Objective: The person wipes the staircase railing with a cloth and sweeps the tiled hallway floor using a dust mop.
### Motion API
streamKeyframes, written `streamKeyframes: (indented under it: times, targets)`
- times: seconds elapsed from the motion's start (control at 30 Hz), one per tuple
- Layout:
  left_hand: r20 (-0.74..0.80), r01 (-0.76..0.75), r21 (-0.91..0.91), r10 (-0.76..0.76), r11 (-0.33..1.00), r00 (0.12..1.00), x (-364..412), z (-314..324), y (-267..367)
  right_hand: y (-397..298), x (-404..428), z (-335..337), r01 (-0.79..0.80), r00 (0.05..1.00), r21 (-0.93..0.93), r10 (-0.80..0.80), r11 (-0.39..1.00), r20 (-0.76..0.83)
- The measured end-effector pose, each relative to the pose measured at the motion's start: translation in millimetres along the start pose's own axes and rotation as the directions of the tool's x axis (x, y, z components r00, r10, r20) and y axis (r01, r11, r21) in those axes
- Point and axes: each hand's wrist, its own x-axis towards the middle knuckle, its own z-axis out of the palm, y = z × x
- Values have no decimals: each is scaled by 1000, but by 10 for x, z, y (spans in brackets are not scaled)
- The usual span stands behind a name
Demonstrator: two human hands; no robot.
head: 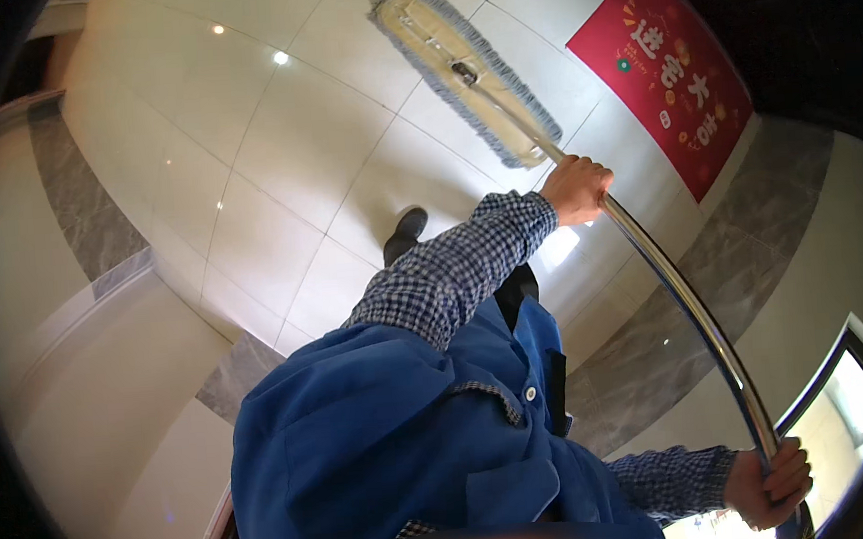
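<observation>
A wide flat dust mop [429, 43] with grey fringe and a pale backing lies on the floor tiles at the top. Its shiny metal pole [688, 291] runs from the mop head down to the lower right, looking bent through the lens. My left hand [578, 188] is closed round the pole a little above the mop head. Near the pole's other end, at the lower right, my right hand [774, 482] grips it. Both arms wear checked sleeves under a blue garment [352, 430].
A red mat [664, 77] bearing writing lies right of the mop. Grey marble bands [727, 259] run along the walls on both sides. Glossy pale tiles [305, 144] cover the floor, and a dark shoe [405, 230] stands on them. A bright dark-framed opening [847, 400] is at lower right.
</observation>
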Motion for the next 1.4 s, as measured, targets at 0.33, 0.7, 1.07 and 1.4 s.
streamKeyframes:
  times: [0.33, 0.7, 1.07, 1.4]
  targets:
    - [-150, 226, -103, -239, 969, 959, -1824, -888, -782, 887, -431, 971, -269, 942, 140, 230, 953, 245]
    - [-349, 583, 330, -478, 742, 806, -4390, -1765, -2196, 2441, -2299, 1999, -797, 339, -206, 703, 568, 625]
    - [-189, 265, 86, -246, 960, 951, -3080, -1024, -1308, 1406, -1697, 1235, -366, 913, 271, 288, 890, 289]
    - [195, -110, 34, 102, 993, 975, -1549, 160, -400, 169, -2113, -218, 0, 1000, -128, -3, 992, -20]
